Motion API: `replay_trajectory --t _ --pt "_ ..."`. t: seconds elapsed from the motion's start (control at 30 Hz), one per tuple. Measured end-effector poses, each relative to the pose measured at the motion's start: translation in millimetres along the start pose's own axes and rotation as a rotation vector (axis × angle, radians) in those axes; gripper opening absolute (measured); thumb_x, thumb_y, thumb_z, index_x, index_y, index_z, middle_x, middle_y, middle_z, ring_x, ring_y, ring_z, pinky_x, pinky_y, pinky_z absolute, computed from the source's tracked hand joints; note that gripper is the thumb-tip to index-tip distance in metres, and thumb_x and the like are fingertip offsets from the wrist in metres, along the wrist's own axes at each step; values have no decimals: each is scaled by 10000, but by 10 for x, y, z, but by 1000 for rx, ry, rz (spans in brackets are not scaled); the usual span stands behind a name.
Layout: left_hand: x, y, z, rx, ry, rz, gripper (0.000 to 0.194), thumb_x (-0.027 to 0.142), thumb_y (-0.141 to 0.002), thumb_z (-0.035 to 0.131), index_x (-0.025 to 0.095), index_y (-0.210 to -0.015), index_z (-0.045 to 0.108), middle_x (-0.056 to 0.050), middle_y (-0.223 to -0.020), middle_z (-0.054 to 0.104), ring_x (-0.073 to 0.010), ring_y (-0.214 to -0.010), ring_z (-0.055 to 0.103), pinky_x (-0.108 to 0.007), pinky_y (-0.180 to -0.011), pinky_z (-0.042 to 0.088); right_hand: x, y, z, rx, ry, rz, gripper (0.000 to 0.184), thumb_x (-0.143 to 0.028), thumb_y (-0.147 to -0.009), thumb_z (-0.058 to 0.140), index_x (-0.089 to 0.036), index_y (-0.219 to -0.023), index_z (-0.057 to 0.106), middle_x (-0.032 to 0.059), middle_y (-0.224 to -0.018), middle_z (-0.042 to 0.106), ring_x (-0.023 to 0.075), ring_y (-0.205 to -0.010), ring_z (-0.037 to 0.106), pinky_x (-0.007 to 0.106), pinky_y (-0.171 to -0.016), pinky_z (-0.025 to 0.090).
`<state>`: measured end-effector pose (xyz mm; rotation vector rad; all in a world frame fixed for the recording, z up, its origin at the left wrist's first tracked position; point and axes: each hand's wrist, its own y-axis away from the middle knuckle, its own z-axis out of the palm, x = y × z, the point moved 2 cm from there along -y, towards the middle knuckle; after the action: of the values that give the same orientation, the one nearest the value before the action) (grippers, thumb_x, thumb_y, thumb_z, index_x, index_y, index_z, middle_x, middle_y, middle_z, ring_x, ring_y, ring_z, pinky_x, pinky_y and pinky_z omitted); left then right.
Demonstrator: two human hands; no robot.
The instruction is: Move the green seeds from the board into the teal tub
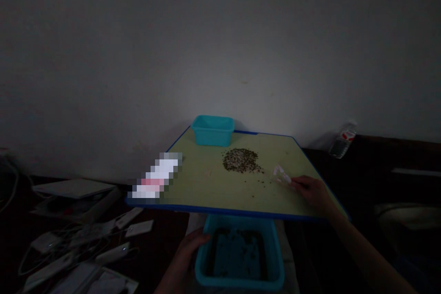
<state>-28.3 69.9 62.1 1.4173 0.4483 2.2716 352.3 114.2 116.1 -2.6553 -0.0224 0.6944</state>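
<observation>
My left hand [189,249] is closed on the left rim of a turquoise plastic basin [239,281], below the table's front edge. Dark bits lie scattered inside that basin. Over the right part of the table, my right hand [312,189] pinches a small clear plastic piece [282,174], whose exact kind is hard to make out in the dim light. Left of it and farther back is a pile of small dark and pale grains [241,161], with a few loose grains spread toward my right hand.
A second turquoise basin [214,137] stands at the back left of the blue-edged table [196,188]. A bright pixelated slab [156,179] lies on the left edge. Power strips and cables [93,234] clutter the lower left. A clear bottle [342,141] is beyond the right edge.
</observation>
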Motion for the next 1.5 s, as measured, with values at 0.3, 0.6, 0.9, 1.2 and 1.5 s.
replay_trajectory --t 0.3,0.6,0.9,1.2,1.5 --pt "69 36 121 -194 19 6 240 251 -652 609 137 -851 678 -76 -762 741 -286 -766 664 -408 -733 494 -370 -50 226 -34 21 -43 255 -325 -790 472 -224 -874 690 39 -805 660 169 -710 593 262 -642 423" --pt "84 43 138 -124 5 22 213 249 -624 618 154 -803 684 -77 -742 741 -279 -729 667 -386 -683 493 -793 138 289 -173 -108 -117 229 -317 -804 484 -235 -813 698 26 -704 621 140 -626 563 235 -561 404" --pt "100 42 143 -22 -36 1 210 294 -591 628 192 -766 683 -71 -760 738 -298 -787 651 -401 -692 486 -1071 248 311 -288 -234 -160 211 -280 -805 485 -236 -784 690 22 -715 632 145 -663 569 240 -608 425" --pt "145 25 84 -104 -6 1 169 257 -601 631 193 -750 680 -45 -679 729 -256 -691 656 -370 -666 494 -770 26 264 -181 -202 -76 237 -325 -788 495 -204 -840 692 27 -751 657 151 -667 582 238 -605 426" --pt "115 -12 26 -31 4 -13 183 254 -617 612 184 -777 668 -34 -681 734 -250 -671 659 -366 -657 481 -778 -214 440 -104 -38 -65 259 -302 -794 473 -204 -890 693 49 -796 666 168 -706 584 252 -631 404"
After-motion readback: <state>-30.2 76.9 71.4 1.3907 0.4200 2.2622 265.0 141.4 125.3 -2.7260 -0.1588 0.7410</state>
